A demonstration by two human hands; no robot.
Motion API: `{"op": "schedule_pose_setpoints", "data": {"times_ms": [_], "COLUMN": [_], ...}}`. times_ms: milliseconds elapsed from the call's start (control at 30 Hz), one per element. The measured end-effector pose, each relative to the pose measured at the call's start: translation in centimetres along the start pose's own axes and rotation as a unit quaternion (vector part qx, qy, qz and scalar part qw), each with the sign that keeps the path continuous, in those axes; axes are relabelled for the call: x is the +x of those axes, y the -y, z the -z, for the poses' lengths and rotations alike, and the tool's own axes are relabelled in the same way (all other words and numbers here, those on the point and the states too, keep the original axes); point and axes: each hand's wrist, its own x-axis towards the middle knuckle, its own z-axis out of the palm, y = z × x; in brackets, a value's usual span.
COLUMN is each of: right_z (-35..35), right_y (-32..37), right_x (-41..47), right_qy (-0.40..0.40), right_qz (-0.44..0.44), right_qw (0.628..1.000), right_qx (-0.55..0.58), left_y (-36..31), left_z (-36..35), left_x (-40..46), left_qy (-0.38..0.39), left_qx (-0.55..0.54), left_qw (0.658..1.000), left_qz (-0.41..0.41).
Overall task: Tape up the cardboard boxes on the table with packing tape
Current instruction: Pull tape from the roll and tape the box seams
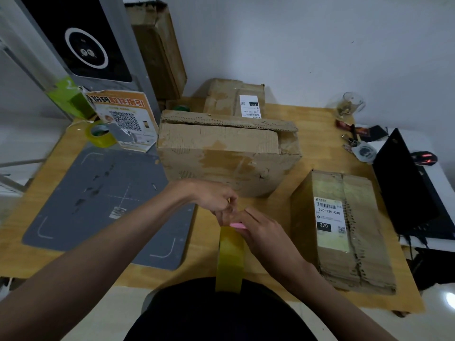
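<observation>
— At the near edge of the wooden table (317,134), what are the hands doing?

— They are close together, just in front of the big worn brown cardboard box (226,153). The left hand (214,198) pinches the top end of a strip of yellowish translucent packing tape (230,259), which hangs down toward the person's lap. The right hand (261,227) meets it at the same spot and has a small pink object (237,225) against its fingers, likely a cutter, though it is too small to be sure.

— So how far along is the job?

— Early, I judge. The big box has its top flap lying loose and shows no fresh tape that I can make out. The flat brown box with a white barcode label (344,230) lies to the right, and a smaller labelled box (234,99) stands behind the big one; neither shows a plain new seam.

— What is left?

— Laying this strip over the big box's flaps, then the others. A roll of greenish-yellow tape (99,134) sits far left, beside the grey cutting mat (108,205), well apart from both hands.
</observation>
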Motion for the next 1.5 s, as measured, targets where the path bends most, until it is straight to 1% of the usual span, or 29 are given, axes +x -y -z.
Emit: {"op": "schedule_pose_setpoints", "data": {"times_ms": [233,333,367,400,467,533,567,600,667,700,767,867,967,1067,1100,1133,1167,1233,1267,1300,1333,1367,1400,1500], "right_z": [0.2,0.2,0.5,0.7,1.1,0.3,-0.4,-1.4,-4.1,-5.7,-9.0,-12.9,-15.6,-18.7,-18.6,-16.9,-14.6,-8.9,-6.4,-4.3,-2.8,-1.5,-0.9,-0.7], "right_y": [-0.5,-0.8,-0.9,-1.0,-1.8,-3.6,-4.7,-5.9,-8.3,-9.4,-11.9,-14.6,-16.4,-19.2,-19.1,-17.6,-15.3,-9.3,-6.6,-4.4,-2.9,-1.6,-0.8,0.2], "right_x": [-0.4,-0.5,-0.6,-0.8,-1.3,-1.8,-2.0,-2.0,-2.0,-2.1,-2.4,-2.7,-3.3,-4.7,-4.6,-4.0,-3.1,-1.3,-0.8,-0.4,-0.2,-0.1,-0.2,0.2], "right_qy": [0.004,-0.007,-0.015,-0.029,-0.085,-0.122,-0.120,-0.097,-0.019,0.019,0.069,0.115,0.115,0.114,0.108,0.089,0.059,-0.022,-0.022,0.006,0.042,0.073,0.087,0.070], "right_qz": [0.000,-0.015,-0.022,-0.034,-0.067,-0.138,-0.187,-0.239,-0.332,-0.367,-0.415,-0.422,-0.420,-0.404,-0.407,-0.414,-0.421,-0.416,-0.400,-0.375,-0.348,-0.324,-0.319,-0.347], "right_qw": [1.000,0.999,0.998,0.995,0.983,0.967,0.958,0.948,0.924,0.911,0.891,0.891,0.893,0.900,0.898,0.890,0.875,0.815,0.778,0.741,0.727,0.730,0.736,0.747], "right_qx": [0.025,0.041,0.062,0.092,0.145,0.175,0.183,0.186,0.190,0.188,0.173,0.121,0.112,0.118,0.125,0.166,0.230,0.403,0.484,0.557,0.590,0.597,0.590,0.563], "left_y": [-0.2,-0.2,-0.2,-0.1,0.1,0.3,0.4,0.4,0.3,0.3,0.3,0.5,0.8,0.9,1.0,1.0,0.9,0.8,0.8,0.7,0.7,0.7,0.8,0.7], "left_z": [0.1,0.1,0.1,0.1,0.1,0.2,0.1,0.1,0.0,0.0,0.0,0.1,0.3,0.3,0.3,0.3,0.2,0.2,0.2,0.3,0.3,0.3,0.4,0.5], "left_x": [0.0,-0.1,-0.1,-0.1,-0.1,-0.3,-0.3,-0.4,-0.6,-0.7,-0.9,-1.0,-0.9,-1.1,-1.1,-1.2,-1.2,-1.2,-1.2,-1.2,-1.1,-1.0,-0.9,-0.8], "left_qy": [0.001,-0.004,-0.004,-0.002,0.002,0.001,-0.001,-0.001,0.001,0.002,0.003,0.002,-0.001,-0.007,-0.009,-0.010,-0.010,-0.012,-0.011,-0.010,-0.009,-0.007,-0.005,-0.001], "left_qx": [0.009,0.012,0.013,0.012,0.001,-0.019,-0.029,-0.038,-0.052,-0.053,-0.052,-0.047,-0.020,-0.035,-0.036,-0.035,-0.036,-0.052,-0.062,-0.066,-0.066,-0.062,-0.054,-0.048], "left_qw": [1.000,1.000,1.000,1.000,1.000,1.000,0.999,0.999,0.998,0.998,0.998,0.999,1.000,0.999,0.999,0.999,0.999,0.998,0.998,0.997,0.997,0.997,0.998,0.998], "left_qz": [-0.014,-0.020,-0.021,-0.021,-0.022,-0.023,-0.023,-0.024,-0.027,-0.027,-0.024,-0.022,-0.016,-0.020,-0.021,-0.022,-0.024,-0.029,-0.030,-0.031,-0.034,-0.037,-0.039,-0.047]}}
